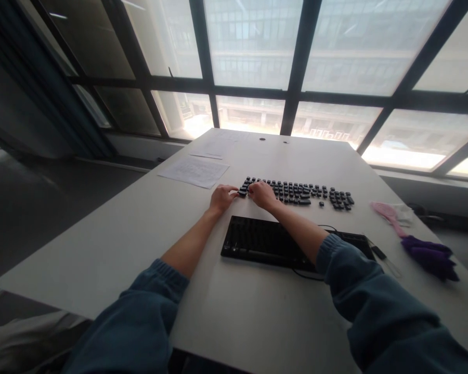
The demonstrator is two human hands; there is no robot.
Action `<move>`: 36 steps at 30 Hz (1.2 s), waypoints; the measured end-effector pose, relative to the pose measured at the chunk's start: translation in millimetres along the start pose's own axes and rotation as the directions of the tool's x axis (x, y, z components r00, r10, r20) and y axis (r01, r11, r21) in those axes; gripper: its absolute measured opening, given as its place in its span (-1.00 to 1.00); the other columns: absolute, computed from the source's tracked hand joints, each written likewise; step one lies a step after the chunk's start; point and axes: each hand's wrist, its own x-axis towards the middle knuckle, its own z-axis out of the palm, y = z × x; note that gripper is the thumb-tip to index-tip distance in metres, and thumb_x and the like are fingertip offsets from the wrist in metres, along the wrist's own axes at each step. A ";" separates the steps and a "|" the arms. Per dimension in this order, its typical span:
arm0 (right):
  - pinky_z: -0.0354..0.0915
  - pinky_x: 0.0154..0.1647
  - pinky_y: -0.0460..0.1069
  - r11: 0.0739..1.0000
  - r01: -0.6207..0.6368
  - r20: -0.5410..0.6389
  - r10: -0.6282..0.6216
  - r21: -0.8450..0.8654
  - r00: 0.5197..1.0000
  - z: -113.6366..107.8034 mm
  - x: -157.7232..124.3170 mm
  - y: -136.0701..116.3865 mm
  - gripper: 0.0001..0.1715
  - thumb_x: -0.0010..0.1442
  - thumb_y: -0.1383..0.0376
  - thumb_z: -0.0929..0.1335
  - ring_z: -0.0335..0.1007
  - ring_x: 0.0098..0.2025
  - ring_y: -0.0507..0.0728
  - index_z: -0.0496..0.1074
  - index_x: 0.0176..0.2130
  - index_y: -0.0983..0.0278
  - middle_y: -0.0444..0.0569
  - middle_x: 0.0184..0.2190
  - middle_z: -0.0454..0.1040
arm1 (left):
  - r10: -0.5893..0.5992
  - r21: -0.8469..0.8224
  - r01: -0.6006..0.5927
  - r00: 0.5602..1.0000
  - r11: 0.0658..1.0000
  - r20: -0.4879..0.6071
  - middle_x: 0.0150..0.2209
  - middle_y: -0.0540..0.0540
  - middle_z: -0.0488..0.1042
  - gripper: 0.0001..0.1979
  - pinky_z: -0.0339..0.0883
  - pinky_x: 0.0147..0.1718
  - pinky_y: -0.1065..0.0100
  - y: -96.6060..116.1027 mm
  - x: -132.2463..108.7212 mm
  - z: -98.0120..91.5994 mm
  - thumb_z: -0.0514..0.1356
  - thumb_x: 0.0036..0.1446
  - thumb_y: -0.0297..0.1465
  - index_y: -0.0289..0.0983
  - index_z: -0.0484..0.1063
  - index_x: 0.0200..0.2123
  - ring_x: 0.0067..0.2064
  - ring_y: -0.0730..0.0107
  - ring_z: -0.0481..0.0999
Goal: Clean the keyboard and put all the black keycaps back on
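Observation:
Black keycaps lie loose in keyboard-like rows across the middle of the white table. At the left end of these rows is my left hand, its thumb and fingers apart and their tips at a larger keycap. My right hand rests among the left-hand keycaps with its fingers curled together. Whatever is between those fingers is hidden. Nearer to me lies a black keyboard base without its keycaps, and my right forearm crosses above it.
Paper sheets lie on the table to the left. On the right are a pink brush-like item, a purple cloth and a small tool with wire loops. A cable runs by the keyboard base. Windows stand beyond the table.

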 end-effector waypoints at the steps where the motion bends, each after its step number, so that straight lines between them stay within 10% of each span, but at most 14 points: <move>1: 0.26 0.01 0.02 1.000 0.003 0.001 -0.003 0.001 1.000 1.2 0.5 -0.7 -0.84 0.25 0.36 0.38 0.41 0.01 0.24 0.60 -0.20 0.32 0.15 -0.14 0.60 | 0.000 -0.002 0.000 1.000 1.000 0.002 -0.18 -0.14 0.65 -0.77 0.35 0.03 0.20 0.8 -0.3 0.5 0.33 0.13 -0.35 -0.21 0.66 -0.13 -0.09 0.14 0.52; 11: 0.22 0.02 0.00 0.997 0.031 -0.062 -0.027 0.068 0.998 -5.7 -14.8 -9.1 -0.84 0.24 0.40 0.36 0.41 -0.01 0.19 0.59 -0.25 0.28 0.07 -0.16 0.60 | 0.024 -0.050 -0.023 1.000 0.998 0.019 -0.28 -0.13 0.63 -0.90 0.38 -0.03 0.23 4.8 -2.5 0.3 0.34 0.07 -0.38 -0.24 0.64 -0.31 -0.12 0.16 0.53; 17: 0.27 -0.12 -0.02 0.971 0.033 -0.168 0.007 0.235 0.986 -26.5 -52.6 -13.3 -0.89 0.22 0.33 0.41 0.46 -0.15 0.15 0.58 -0.25 0.26 -0.01 -0.25 0.60 | 0.071 -0.176 -0.061 0.996 0.983 0.048 -0.20 -0.11 0.63 -0.70 0.43 -0.14 0.34 14.6 -8.9 -15.8 0.26 0.17 -0.34 -0.26 0.60 -0.04 -0.25 0.34 0.57; 27: 0.25 -0.29 -0.06 0.772 0.117 -0.134 -0.041 0.625 0.990 -24.4 -136.7 -46.4 -0.93 0.10 0.43 0.49 0.41 -0.36 0.06 0.59 -0.36 0.26 -0.12 -0.43 0.56 | 0.274 -0.452 -0.103 0.903 0.886 0.331 -0.20 -0.12 0.59 -0.75 0.34 -0.27 0.39 41.5 -109.4 -89.3 0.30 0.21 -0.26 -0.16 0.65 -0.08 -0.20 0.34 0.51; 36: 0.28 -0.26 -0.05 0.755 0.104 -0.092 -0.058 0.648 0.994 -12.5 -149.8 -51.6 -0.91 0.10 0.44 0.49 0.43 -0.33 0.07 0.58 -0.36 0.26 -0.11 -0.39 0.57 | 0.310 -0.426 -0.138 0.877 0.894 0.367 -0.25 -0.13 0.58 -0.81 0.36 -0.14 0.28 34.2 -131.4 -93.3 0.29 0.22 -0.30 -0.13 0.67 -0.13 -0.17 0.29 0.49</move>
